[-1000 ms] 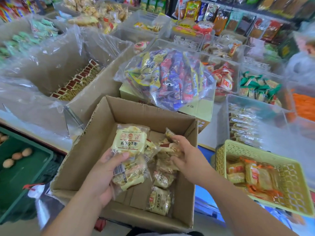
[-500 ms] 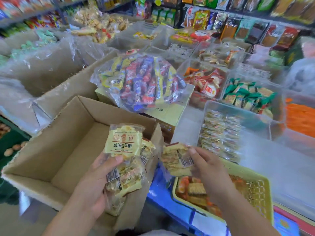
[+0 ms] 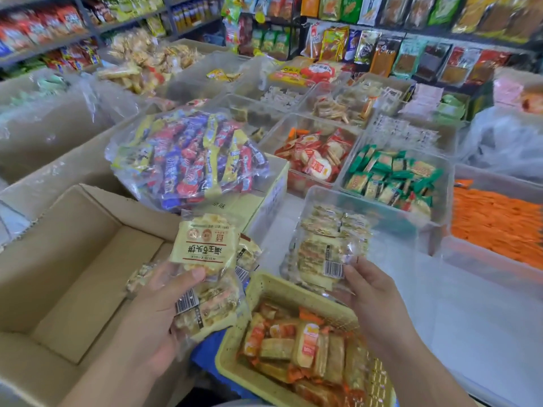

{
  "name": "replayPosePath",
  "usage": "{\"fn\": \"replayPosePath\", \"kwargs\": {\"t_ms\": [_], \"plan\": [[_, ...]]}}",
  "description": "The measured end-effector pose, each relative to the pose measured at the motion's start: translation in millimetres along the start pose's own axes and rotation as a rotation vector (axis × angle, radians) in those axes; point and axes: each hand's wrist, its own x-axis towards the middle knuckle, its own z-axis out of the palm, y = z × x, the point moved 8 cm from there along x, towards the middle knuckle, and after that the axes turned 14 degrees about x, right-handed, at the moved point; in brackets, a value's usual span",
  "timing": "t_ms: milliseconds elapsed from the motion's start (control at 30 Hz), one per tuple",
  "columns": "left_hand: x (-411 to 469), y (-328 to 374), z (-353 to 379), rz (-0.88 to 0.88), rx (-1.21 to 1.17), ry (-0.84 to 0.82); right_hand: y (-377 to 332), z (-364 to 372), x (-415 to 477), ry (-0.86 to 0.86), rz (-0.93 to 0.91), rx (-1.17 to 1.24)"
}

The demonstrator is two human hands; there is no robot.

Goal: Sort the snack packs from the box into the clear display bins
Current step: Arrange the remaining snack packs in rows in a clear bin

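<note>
The left hand (image 3: 152,312) is gripping a stack of snack packs (image 3: 205,251), thumb curled over the top label, holding them above the cardboard box (image 3: 73,259), probably as a ready supply. The right hand (image 3: 373,292) is pinching 1 pack (image 3: 320,259) by its lower corner, holding it at the near edge of the clear bin (image 3: 390,227), where matching packs are lying. A yellow basket (image 3: 282,289) is sitting just below.

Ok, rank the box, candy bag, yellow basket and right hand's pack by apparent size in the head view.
1. Box.
2. Candy bag and yellow basket: about alike, basket cut by the frame.
3. Pack in the right hand.
</note>
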Motion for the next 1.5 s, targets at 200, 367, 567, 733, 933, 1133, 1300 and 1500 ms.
{"fn": "replayPosePath", "kwargs": {"t_ms": [200,367,567,733,933,1133,1300,1500], "plan": [[38,5,47,-0.032,-0.016,-0.030,-52,-37,61,0.182,-0.178,-0.032],[64,3,69,-0.054,0.000,-0.043,-89,-24,126,0.223,-0.400,-0.492],[72,-3,68,-0.078,-0.018,-0.104,-62,33,175,-0.009,-0.560,-1.080],[74,-11,57,-0.118,-0.096,-0.134,-18,45,190,-0.143,-0.387,-1.319],[71,-17,46,-0.133,-0.203,-0.153,-9,49,195,-0.211,-0.243,-1.319],[66,-18,51,-0.102,-0.193,-0.223,-39,72,147,-0.220,-0.428,-1.164],[54,-16,52,-0.120,-0.196,-0.336,-32,87,59,-0.300,0.034,-0.255],[36,-21,70,-0.142,-0.334,-0.595,7,90,6,-0.317,0.483,0.124]]}}
